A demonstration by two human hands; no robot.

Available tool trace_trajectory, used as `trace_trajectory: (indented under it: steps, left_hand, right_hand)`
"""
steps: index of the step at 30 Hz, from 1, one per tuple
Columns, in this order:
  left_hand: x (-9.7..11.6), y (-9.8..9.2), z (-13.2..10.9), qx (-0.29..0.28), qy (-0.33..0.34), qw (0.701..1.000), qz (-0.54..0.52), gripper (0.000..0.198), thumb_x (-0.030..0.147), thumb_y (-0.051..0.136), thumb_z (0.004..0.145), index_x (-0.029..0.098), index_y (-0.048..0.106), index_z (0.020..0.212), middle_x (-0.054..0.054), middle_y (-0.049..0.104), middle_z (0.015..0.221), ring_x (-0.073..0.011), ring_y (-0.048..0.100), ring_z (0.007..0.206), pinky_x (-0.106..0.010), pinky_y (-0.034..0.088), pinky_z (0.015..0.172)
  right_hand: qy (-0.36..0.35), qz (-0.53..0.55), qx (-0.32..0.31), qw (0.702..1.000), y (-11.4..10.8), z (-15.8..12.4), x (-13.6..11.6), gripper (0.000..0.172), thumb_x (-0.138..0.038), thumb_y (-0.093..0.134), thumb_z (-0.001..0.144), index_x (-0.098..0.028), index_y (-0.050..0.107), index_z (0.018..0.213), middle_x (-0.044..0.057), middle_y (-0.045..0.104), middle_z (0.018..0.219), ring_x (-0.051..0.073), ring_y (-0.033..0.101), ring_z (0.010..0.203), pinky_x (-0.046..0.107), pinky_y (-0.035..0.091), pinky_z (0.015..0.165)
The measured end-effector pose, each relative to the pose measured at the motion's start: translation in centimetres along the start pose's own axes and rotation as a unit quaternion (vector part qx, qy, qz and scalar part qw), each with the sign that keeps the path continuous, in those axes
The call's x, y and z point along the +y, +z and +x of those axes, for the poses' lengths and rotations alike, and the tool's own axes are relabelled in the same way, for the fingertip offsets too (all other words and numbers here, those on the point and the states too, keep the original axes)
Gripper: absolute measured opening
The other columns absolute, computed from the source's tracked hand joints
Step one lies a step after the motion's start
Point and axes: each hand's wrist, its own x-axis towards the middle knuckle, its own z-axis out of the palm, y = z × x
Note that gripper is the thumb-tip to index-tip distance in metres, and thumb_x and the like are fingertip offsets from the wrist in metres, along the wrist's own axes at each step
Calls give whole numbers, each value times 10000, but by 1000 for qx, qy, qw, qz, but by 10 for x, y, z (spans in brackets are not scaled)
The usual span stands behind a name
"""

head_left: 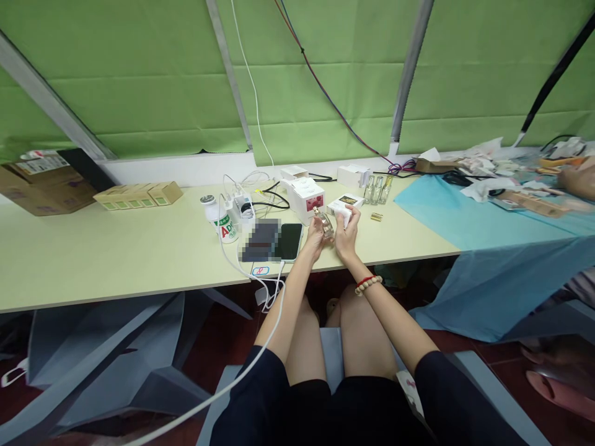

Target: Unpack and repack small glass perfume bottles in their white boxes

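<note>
My left hand [315, 238] is closed round a small clear glass bottle [326, 227], tilted above the table's front edge. Beside it, my right hand [346, 239] has its fingers wrapped round something white [343, 212], perhaps a cloth or tissue. Just behind the hands lie a flat white box [348, 201] with a dark picture and a larger white box [305, 197] with a red picture. Several slim glass bottles [377, 189] stand to the right, and a small gold piece [377, 217] lies in front of them.
Left of my hands are a phone [289, 241], a blurred-out dark item [261, 240], a white bottle [219, 218] and cables. Cartons [138, 194] stand farther left. A blue cloth [469, 229] covers the right side, where another person's hand [579, 179] is near clutter.
</note>
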Motion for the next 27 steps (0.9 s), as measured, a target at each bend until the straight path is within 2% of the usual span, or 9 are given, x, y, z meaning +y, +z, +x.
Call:
trace_trajectory:
  steps: [3,6,9,12,17,22,27]
  left_hand:
    - [0,0,1,13,-9,1000,-13,682,738,493,556,198,506,971,23,521,638,-52,504,492,-145,379,442]
    - [0,0,3,20,-19,999,-25,638,709,426,657,197,528,1024,-18,591,718,-64,557,587,-144,432,537]
    - [-2,-1,7,29,-5,999,-34,633,685,378,719,181,544,1064,-59,632,893,-84,599,715,-160,469,643]
    - [-5,-2,10,60,17,998,-31,612,651,403,742,150,569,1052,-78,633,931,-100,603,772,-184,481,712]
    - [-7,-2,10,28,24,999,-12,458,535,495,777,172,566,1047,-54,629,913,-87,591,774,-187,473,745]
    - [-6,0,10,32,17,999,-26,389,460,507,805,156,577,1038,-52,626,932,-76,585,801,-180,474,765]
    - [-7,-3,10,39,13,999,-9,318,407,559,784,173,602,995,-34,632,920,-56,568,733,-130,465,625]
  right_hand:
    - [-3,-3,-1,1000,0,0,1,373,-386,408,875,-137,396,1153,100,535,1075,124,550,890,239,445,771]
    - [-40,-26,-10,999,0,-3,-2,379,-410,392,886,-139,388,1151,106,524,1103,121,550,901,227,443,760]
    - [-104,-79,-68,989,0,-8,-7,400,-464,397,876,-154,401,1128,95,525,1113,128,549,896,225,436,716]
    - [-150,-116,-123,974,-1,-13,-11,410,-499,392,870,-170,413,1114,76,522,1098,136,545,904,227,425,675]
    - [-124,-124,-92,980,0,-12,-13,418,-515,405,863,-168,417,1096,72,524,1066,130,531,891,226,417,680]
    - [-114,-132,-72,982,2,-8,-10,422,-502,490,828,-169,415,1075,74,502,1078,128,525,948,218,420,712]
    - [-74,-132,-19,988,4,-5,-2,417,-497,468,840,-151,409,1065,97,534,1069,160,540,945,246,420,727]
